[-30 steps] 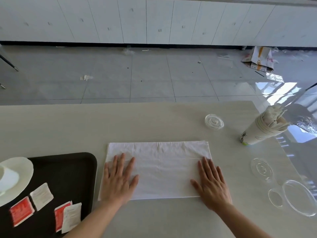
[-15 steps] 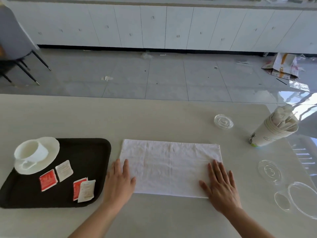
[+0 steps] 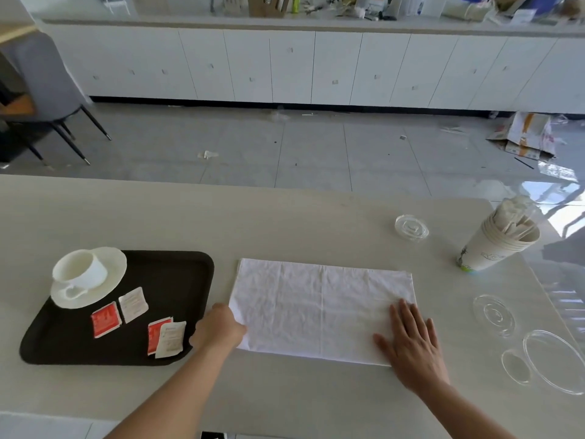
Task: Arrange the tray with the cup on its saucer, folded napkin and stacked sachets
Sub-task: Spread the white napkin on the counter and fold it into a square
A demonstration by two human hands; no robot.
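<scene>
Pale counter (image 3: 158, 217), tiled floor (image 3: 285, 147), white cabinets (image 3: 285, 64) behind. Right hand (image 3: 411, 343) flat, open on napkin (image 3: 316, 305). Left hand (image 3: 220, 327) at napkin's edge; fingers hidden, grip unclear.

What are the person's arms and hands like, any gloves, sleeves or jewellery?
Both hands are bare: no gloves on the left hand or the right hand. No rings, watch or bracelet show. Both forearms are uncovered down to the bottom edge of the picture, so no sleeves are visible.

Office pantry or canteen: white cabinet run (image 3: 316, 68), cluttered countertop (image 3: 316, 20), tiled floor (image 3: 285, 147).
</scene>
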